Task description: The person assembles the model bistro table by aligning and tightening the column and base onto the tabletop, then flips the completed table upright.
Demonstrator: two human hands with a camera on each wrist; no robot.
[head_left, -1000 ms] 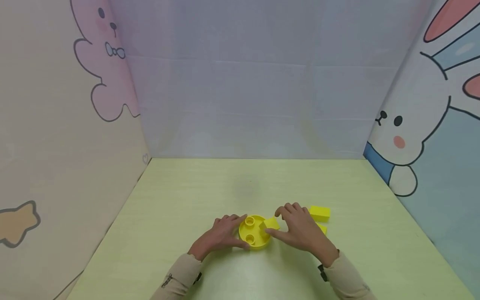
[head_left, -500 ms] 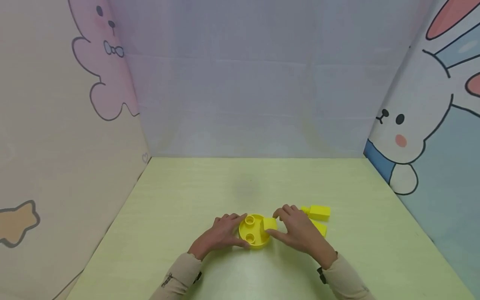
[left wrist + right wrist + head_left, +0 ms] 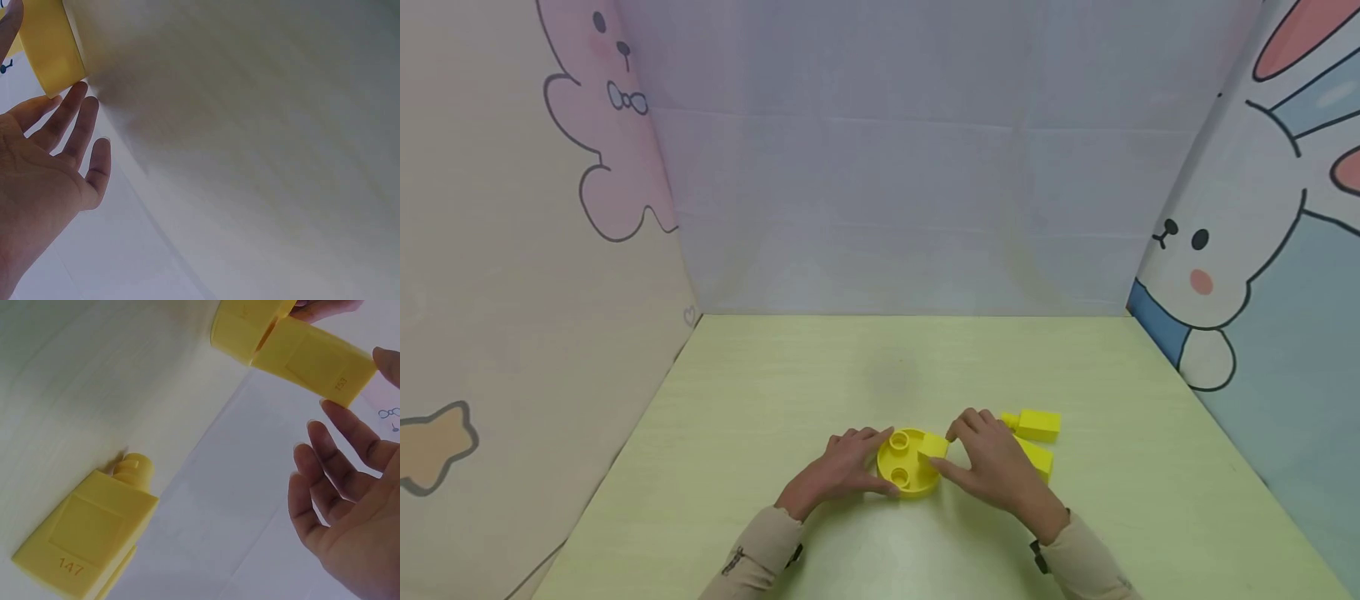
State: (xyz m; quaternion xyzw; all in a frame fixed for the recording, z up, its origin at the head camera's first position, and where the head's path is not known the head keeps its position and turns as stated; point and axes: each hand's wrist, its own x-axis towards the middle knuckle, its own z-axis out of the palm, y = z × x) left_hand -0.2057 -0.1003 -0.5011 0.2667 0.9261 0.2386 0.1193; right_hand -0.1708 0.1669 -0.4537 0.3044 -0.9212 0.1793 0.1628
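A round yellow base [image 3: 911, 460] with raised round sockets sits on the table in the head view. My left hand [image 3: 844, 468] grips its left side between thumb and fingers. In the left wrist view the base's side wall [image 3: 50, 50] shows by the fingertips. With thumb and fingertips, my right hand [image 3: 996, 462] pinches the top of a yellow rectangular block [image 3: 935, 445] standing on the base's right part. The right wrist view shows this block [image 3: 312, 359], marked 153, against the base. Its lower end is hidden.
Two more yellow blocks lie right of the right hand: one farther back [image 3: 1040, 426] with a round peg at its end, one nearer [image 3: 1037, 458]. A block marked 147 [image 3: 87, 528] shows its notched peg. Printed cloth walls surround the table [image 3: 775, 375].
The block under my right hand has turned one way, then back, and its top sits slightly farther left. The right hand has shifted a little left. My left hand stays on the base.
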